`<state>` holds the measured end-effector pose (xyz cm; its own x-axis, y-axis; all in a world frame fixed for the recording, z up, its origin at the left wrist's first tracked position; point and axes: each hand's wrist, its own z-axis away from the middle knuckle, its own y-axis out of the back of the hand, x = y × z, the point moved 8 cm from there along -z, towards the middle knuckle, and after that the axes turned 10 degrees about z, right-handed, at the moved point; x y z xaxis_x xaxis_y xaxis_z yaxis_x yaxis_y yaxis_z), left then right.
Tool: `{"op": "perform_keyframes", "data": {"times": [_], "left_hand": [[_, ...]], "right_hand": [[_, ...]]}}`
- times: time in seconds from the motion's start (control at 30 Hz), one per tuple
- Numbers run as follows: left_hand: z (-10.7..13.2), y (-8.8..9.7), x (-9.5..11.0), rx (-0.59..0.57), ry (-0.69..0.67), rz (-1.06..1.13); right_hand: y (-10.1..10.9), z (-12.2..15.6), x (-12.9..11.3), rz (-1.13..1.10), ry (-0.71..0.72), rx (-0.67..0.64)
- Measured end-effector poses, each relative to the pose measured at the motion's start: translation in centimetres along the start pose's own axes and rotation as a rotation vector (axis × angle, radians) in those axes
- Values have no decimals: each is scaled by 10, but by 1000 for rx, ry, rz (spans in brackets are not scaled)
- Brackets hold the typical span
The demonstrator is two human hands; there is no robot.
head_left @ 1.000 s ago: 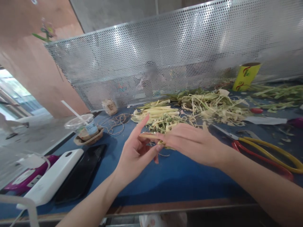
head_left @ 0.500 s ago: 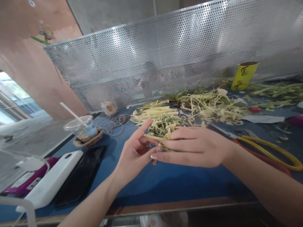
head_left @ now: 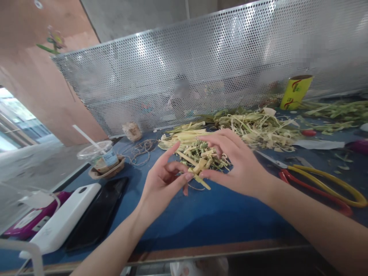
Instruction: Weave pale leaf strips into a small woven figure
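Between the thumb and fingers of my left hand (head_left: 165, 178) is a small piece of folded husk strips (head_left: 201, 165), pale yellow with crossing ends sticking out. My right hand (head_left: 237, 165) has its fingers spread and curved above the piece. Its thumb tip is at the right side of the piece; whether it touches cannot be made out. Behind the hands lies a pile of small green and pale plant scraps (head_left: 191, 153), partly covered by them. Flat pale husk leaves (head_left: 184, 137) lie farther back.
Scissors (head_left: 322, 174) with yellow and red handles lie right, near shredded plant strips (head_left: 258, 126). A yellow roll (head_left: 296, 92) stands behind. To the left are a cup with a straw (head_left: 102, 157), string (head_left: 140, 149), a black phone (head_left: 97, 214) and a white power bank (head_left: 63, 218). A perforated metal screen (head_left: 161, 80) closes the back.
My right hand has lifted its fingers off the husk piece and spread them, uncovering the crossed strips. The left hand keeps its hold in nearly the same place.
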<state>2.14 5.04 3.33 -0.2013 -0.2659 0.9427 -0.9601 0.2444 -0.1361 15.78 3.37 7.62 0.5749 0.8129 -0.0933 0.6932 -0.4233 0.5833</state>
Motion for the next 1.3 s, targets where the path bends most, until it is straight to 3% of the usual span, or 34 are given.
{"op": "perform_keyframes", "data": {"times": [0.1,0.17,0.3,0.47,0.8,0.87,1.0,1.07,1.17,1.3], "left_hand": [[-1,3,-1,49,17,-7],[-1,3,-2,62,34,-25],[0,1,-1,43,38,-59],[0,5,0,45,12,-61],[2,0,-4,-62,76,-67],[3,-1,-4,-85,89,-89],[4,-9,-8,-161,56,-159],[1,-7,-12,-109,49,-223],[-2,3,-17,62,56,-218],[-3,6,-16,109,41,-234]], "right_hand": [[-31,10,14,-186,-315,-325],[-42,14,13,-258,-379,-415],[-42,10,11,-302,-368,-334],[-44,13,19,-447,-471,-307],[-31,8,37,-649,-594,-184],[-26,6,36,-545,-539,-145],[-29,2,13,-238,-219,-195],[-35,5,4,-148,-147,-225],[-43,9,-2,-85,-161,-306],[-51,12,0,-187,-245,-444]]}}
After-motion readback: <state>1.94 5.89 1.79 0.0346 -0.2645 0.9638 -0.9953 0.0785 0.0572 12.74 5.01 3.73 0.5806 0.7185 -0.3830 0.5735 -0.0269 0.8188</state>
